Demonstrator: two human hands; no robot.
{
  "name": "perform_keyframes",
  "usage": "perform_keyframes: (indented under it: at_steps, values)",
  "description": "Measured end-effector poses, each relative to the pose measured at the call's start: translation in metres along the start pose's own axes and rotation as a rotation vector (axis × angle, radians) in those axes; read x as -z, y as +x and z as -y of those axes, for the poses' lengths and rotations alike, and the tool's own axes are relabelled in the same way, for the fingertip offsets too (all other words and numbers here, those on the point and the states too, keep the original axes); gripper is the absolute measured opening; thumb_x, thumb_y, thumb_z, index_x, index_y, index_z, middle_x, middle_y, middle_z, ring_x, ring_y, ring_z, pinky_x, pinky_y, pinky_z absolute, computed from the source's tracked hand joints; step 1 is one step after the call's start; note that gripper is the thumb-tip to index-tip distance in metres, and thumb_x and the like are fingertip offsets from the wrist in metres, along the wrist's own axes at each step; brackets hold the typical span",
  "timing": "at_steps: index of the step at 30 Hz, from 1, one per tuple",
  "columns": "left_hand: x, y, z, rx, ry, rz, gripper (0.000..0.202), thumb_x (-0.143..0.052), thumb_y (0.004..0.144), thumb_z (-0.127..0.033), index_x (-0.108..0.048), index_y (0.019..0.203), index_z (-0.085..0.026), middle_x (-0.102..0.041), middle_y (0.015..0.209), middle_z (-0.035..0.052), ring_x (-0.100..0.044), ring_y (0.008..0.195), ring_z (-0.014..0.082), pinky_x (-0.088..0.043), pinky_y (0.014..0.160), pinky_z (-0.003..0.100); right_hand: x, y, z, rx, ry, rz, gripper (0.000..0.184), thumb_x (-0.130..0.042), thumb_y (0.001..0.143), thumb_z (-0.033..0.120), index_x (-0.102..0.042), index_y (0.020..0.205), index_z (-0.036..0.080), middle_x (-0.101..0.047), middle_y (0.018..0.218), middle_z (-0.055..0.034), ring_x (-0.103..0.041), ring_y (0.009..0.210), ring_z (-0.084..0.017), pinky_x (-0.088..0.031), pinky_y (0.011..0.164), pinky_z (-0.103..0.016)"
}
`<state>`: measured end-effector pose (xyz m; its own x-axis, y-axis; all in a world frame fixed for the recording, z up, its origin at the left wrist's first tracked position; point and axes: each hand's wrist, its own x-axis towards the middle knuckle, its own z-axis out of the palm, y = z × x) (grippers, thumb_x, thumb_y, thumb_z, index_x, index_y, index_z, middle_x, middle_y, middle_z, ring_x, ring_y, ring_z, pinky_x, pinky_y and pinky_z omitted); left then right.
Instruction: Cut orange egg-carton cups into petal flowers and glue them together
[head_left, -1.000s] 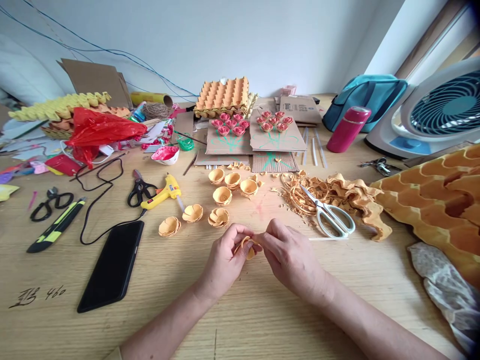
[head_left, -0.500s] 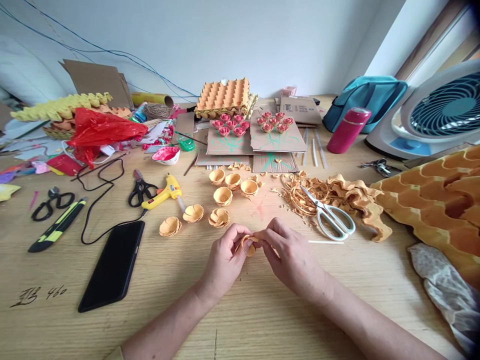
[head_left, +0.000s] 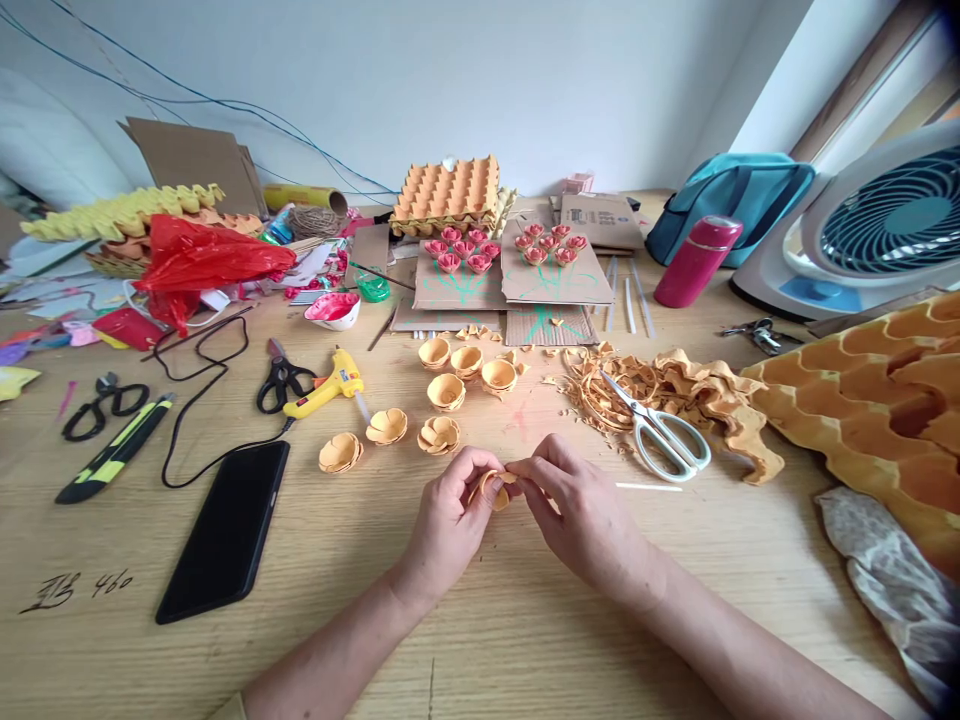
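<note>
Here, the left hand (head_left: 448, 508) is pinching a small orange flower (head_left: 501, 501), its thin petals curving like a cup. The right hand (head_left: 581, 508) is gripping its upper edge.

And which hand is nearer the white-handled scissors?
Right. The right hand is left of the white-handled scissors, closer to the wearer; the left hand is farther left.

I see a held petal piece (head_left: 501, 500) of pale orange, a yellow glue gun (head_left: 343, 376), a brown wood-grained desk (head_left: 540, 650).
</note>
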<state>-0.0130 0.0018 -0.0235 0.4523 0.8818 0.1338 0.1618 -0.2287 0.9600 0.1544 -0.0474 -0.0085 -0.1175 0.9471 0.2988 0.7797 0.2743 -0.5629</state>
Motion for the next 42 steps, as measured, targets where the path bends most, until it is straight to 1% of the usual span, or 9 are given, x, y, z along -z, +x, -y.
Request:
perform_keyframes:
  at_steps: [10,18,20,24,30,33,36,39,42]
  values:
    - [0.000,0.000,0.005,0.034,-0.138,0.039,0.009,-0.057,0.094,-0.026,-0.054,0.088,-0.020,-0.063,0.078,-0.0024,-0.065,0.071,0.0112,-0.051,0.068,0.021,-0.001,-0.001,-0.001,0.082,-0.092,-0.048,0.022,-0.050,0.097,0.011,-0.069,0.090,0.019,-0.052,0.081,-0.0026,-0.053,0.065,-0.014,-0.040,0.062,-0.024]
    - [-0.002,0.000,0.002,0.031,-0.179,-0.025,0.007,-0.058,0.093,-0.025,-0.055,0.089,-0.020,-0.067,0.082,-0.0003,-0.066,0.076,0.0123,-0.054,0.071,0.023,-0.001,-0.001,-0.001,0.043,0.074,-0.029,0.022,-0.050,0.098,0.012,-0.069,0.104,0.022,-0.057,0.089,-0.0035,-0.057,0.075,-0.015,-0.044,0.069,-0.025]
    - [-0.003,0.000,0.002,0.031,-0.197,-0.025,0.009,-0.060,0.092,-0.026,-0.055,0.088,-0.020,-0.067,0.082,-0.0001,-0.066,0.075,0.0125,-0.054,0.071,0.023,-0.001,0.000,-0.001,0.038,0.075,-0.027,0.023,-0.049,0.098,0.012,-0.069,0.102,0.022,-0.057,0.088,-0.0035,-0.057,0.074,-0.015,-0.044,0.069,-0.025]
    - [-0.003,0.001,0.003,0.036,-0.209,-0.022,0.011,-0.061,0.091,-0.027,-0.055,0.086,-0.019,-0.067,0.080,-0.0005,-0.065,0.072,0.0119,-0.053,0.069,0.023,-0.001,0.000,-0.001,0.060,0.009,-0.047,0.022,-0.049,0.097,0.011,-0.069,0.098,0.020,-0.055,0.086,-0.0034,-0.056,0.071,-0.014,-0.043,0.066,-0.024]
    - [-0.002,0.003,-0.001,0.047,-0.235,-0.012,0.015,-0.065,0.088,-0.027,-0.054,0.082,-0.019,-0.064,0.074,-0.0028,-0.062,0.065,0.0104,-0.054,0.065,0.022,0.000,0.000,-0.002,0.171,-0.159,-0.092,0.022,-0.049,0.098,0.014,-0.069,0.089,0.018,-0.054,0.080,-0.0039,-0.052,0.067,-0.016,-0.041,0.064,-0.026]
    - [-0.001,0.004,-0.004,0.124,-0.281,0.027,0.015,-0.067,0.086,-0.029,-0.055,0.088,-0.020,-0.065,0.079,-0.0019,-0.065,0.069,0.0122,-0.056,0.068,0.025,-0.001,0.000,-0.005,0.126,-0.145,-0.058,0.020,-0.049,0.098,0.014,-0.067,0.091,0.019,-0.055,0.083,-0.0041,-0.055,0.068,-0.016,-0.043,0.065,-0.026]
    - [0.000,0.003,-0.008,0.257,-0.364,0.086,0.022,-0.067,0.084,-0.030,-0.056,0.101,-0.021,-0.067,0.095,0.0018,-0.070,0.077,0.0166,-0.060,0.069,0.030,-0.002,0.001,-0.007,0.043,-0.105,-0.015,0.019,-0.048,0.098,0.013,-0.065,0.103,0.019,-0.058,0.091,-0.0051,-0.059,0.072,-0.016,-0.045,0.067,-0.026]
    - [0.002,0.003,-0.010,0.314,-0.452,0.127,0.028,-0.064,0.083,-0.023,-0.054,0.108,-0.021,-0.068,0.106,0.0056,-0.071,0.092,0.0217,-0.061,0.073,0.034,-0.001,0.001,-0.009,-0.019,-0.091,0.011,0.020,-0.046,0.098,0.012,-0.060,0.109,0.019,-0.060,0.096,-0.0057,-0.061,0.071,-0.016,-0.045,0.065,-0.027]
    - [0.002,0.004,-0.010,0.316,-0.508,0.147,0.036,-0.062,0.077,-0.013,-0.053,0.111,-0.022,-0.068,0.113,0.0066,-0.069,0.104,0.0240,-0.060,0.080,0.035,0.000,0.001,-0.009,-0.058,-0.056,0.017,0.016,-0.047,0.097,0.013,-0.058,0.107,0.019,-0.060,0.097,-0.0051,-0.061,0.070,-0.015,-0.046,0.064,-0.027]
